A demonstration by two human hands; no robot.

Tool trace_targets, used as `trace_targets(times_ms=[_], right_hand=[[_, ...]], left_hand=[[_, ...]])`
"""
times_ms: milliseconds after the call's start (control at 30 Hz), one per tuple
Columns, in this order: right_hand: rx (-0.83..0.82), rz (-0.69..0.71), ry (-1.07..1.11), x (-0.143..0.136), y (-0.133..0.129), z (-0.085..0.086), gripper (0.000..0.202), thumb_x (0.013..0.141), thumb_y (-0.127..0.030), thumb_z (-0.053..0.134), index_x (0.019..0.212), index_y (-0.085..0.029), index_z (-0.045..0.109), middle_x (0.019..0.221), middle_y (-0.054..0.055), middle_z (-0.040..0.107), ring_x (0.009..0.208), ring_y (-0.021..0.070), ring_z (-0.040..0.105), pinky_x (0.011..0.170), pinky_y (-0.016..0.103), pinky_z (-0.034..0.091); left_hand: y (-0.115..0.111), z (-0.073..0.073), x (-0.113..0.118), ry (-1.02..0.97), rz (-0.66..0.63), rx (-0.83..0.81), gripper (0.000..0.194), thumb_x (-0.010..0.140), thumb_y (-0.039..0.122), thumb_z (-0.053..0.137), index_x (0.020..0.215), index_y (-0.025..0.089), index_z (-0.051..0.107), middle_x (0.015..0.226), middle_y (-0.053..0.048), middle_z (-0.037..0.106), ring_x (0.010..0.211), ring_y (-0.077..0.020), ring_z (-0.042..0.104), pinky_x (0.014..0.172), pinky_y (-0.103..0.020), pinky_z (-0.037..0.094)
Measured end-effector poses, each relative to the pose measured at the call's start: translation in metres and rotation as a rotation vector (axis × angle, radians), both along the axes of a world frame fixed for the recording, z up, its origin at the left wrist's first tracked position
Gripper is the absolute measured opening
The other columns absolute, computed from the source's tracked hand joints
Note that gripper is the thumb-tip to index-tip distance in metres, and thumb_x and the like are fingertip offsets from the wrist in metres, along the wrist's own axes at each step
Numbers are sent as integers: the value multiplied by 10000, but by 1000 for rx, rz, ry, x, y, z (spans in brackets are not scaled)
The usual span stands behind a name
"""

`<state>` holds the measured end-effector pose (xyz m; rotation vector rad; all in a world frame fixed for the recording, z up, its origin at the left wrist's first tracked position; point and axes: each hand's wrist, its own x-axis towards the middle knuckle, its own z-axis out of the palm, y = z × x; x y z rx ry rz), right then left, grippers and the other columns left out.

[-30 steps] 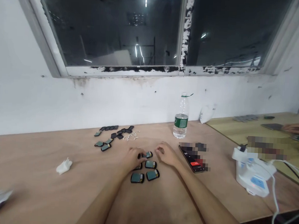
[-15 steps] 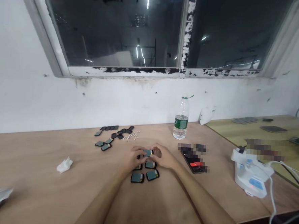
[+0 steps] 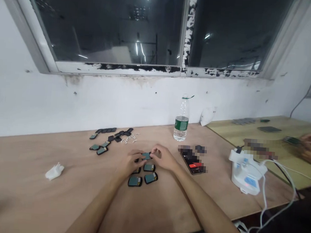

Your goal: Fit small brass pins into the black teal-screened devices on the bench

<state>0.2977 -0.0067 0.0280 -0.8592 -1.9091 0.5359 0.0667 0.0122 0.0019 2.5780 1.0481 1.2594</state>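
Our left hand [image 3: 130, 162] and right hand [image 3: 164, 158] pinch 1 green-faced module [image 3: 146, 155] at 12 o'clock; adjusting it likely needs steadiness.

The bare left forearm [image 3: 96, 201] runs from 7 o'clock towards 1, the bare right forearm [image 3: 197, 200] from 5 o'clock towards 11. The left hand [image 3: 128, 164] grips with bent fingers [image 3: 136, 152], its thumb [image 3: 142, 163] aimed at 3 o'clock; the right hand [image 3: 165, 159], near it, curls towards 9 o'clock.
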Motion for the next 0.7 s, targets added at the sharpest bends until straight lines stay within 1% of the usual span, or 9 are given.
trace_targets(times_ms=[100,200,300,367,467,533,600,700], right_hand=[[-77,-42,56,2,4,0,52,859,-244,654,866,-193,652,848,10,687,762,151,577,710,256,444],[-103,-114,102,10,12,-4,51,841,-227,658,864,-181,661,846,19,703,756,152,594,712,258,455],[-108,-180,37,18,22,-14,15,808,-170,662,820,-174,671,814,27,712,753,160,607,726,265,464],[-118,-197,-30,21,28,-22,34,788,-142,672,796,-174,680,792,29,718,722,158,605,703,263,461],[-116,-210,-99,21,32,-31,53,783,-124,680,769,-175,687,757,26,709,685,155,595,675,260,452],[-84,-246,-141,21,33,-33,64,786,-130,694,741,-176,690,746,30,695,711,166,597,706,273,457],[-35,-297,-189,22,33,-33,90,786,-145,711,707,-180,688,757,41,683,781,190,601,766,297,462],[13,-346,-225,24,31,-30,110,793,-157,711,690,-183,683,795,52,675,855,214,597,827,322,461]], left_hand=[[-1,2,2,-9,31,-14,156,884,391,724,899,247,782,1074,-55,773,980,-225,723,898,-355,590],[1,3,3,14,76,-46,138,866,364,747,921,242,780,1071,-62,780,995,-245,718,926,-394,567],[2,6,4,70,66,-89,117,847,339,771,880,226,766,1012,-63,785,999,-256,706,938,-417,534],[0,9,6,139,50,-118,96,838,314,779,847,223,750,977,-50,783,995,-253,697,955,-427,500],[-3,15,11,222,77,-160,74,834,278,778,829,222,730,985,-37,778,1025,-256,684,988,-442,450],[-4,18,13,238,101,-184,67,831,262,777,842,220,727,1002,-39,778,1048,-264,677,1001,-450,435],[-3,18,16,245,115,-207,68,829,253,774,866,218,730,1015,-45,778,1052,-268,677,1005,-454,435],[-3,19,17,244,109,-215,79,855,276,749,910,219,741,1057,-53,772,1069,-270,673,1002,-451,450]])
